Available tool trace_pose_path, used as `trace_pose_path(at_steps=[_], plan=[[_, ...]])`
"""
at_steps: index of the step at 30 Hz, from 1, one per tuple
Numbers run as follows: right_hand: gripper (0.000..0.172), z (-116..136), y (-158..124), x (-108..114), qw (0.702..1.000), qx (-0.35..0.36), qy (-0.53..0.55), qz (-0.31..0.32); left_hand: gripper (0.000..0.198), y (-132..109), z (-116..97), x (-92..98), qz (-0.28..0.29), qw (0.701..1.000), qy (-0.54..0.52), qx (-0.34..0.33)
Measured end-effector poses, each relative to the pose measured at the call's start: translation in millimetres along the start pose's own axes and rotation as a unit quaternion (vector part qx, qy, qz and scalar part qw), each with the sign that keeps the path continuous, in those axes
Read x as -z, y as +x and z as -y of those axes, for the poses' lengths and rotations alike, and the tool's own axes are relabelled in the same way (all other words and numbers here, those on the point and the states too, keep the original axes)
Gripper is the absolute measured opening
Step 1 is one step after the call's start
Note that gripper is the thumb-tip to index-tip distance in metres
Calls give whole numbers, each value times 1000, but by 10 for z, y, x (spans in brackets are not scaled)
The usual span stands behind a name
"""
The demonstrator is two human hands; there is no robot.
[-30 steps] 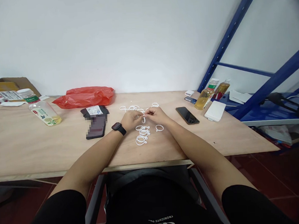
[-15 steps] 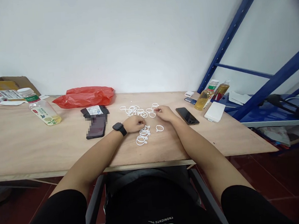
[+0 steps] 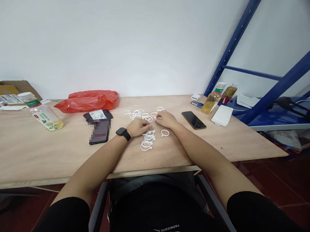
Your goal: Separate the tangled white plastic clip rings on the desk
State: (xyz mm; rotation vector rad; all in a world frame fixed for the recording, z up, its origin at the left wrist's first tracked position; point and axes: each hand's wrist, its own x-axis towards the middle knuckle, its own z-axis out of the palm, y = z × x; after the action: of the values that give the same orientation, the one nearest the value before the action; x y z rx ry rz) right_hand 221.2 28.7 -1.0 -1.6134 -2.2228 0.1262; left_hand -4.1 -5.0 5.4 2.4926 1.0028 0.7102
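Observation:
A loose pile of white plastic rings [image 3: 137, 113], each with a small knob like a curtain ring, lies on the wooden table. My left hand [image 3: 137, 127], with a black watch at the wrist, rests just in front of the pile, fingers curled together; what they hold, if anything, is hidden. Below it runs an overlapping row of white rings [image 3: 146, 145]. At the pile's right side, my right hand [image 3: 167, 119] has its fingertips closed on a white ring [image 3: 154, 115], partly covered by the fingers. One single ring [image 3: 165, 133] lies apart, under the right wrist's left side.
On the left are a drink bottle [image 3: 45, 115], a red plastic bag [image 3: 87, 101] and a dark phone-like item [image 3: 100, 131]. A phone [image 3: 194, 120], a white case [image 3: 222, 115] and bottles [image 3: 213, 99] stand or lie right. A blue rack [image 3: 237, 36] rises beyond.
My right hand has shifted slightly left and toward me, now covering a ring that showed beside its fingers. My left hand has barely moved, and the row of rings looks the same.

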Motion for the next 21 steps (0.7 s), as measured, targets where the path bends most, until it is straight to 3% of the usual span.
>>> trace_pose_path(at_steps=[7, 12, 16, 21], plan=[[20, -57, 0, 16, 999, 40, 5, 24, 41, 0, 34, -2, -27, 999, -15, 20], [18, -35, 5, 34, 998, 68, 7, 8, 32, 11, 85, -27, -57, 998, -12, 29], [17, 39, -17, 48, 990, 107, 92, -26, 25, 30, 102, -41, -84, 996, 1, 26], [15, 206, -60, 16, 959, 132, 246, -50, 22, 46, 94, -21, -127, 992, 9, 2]])
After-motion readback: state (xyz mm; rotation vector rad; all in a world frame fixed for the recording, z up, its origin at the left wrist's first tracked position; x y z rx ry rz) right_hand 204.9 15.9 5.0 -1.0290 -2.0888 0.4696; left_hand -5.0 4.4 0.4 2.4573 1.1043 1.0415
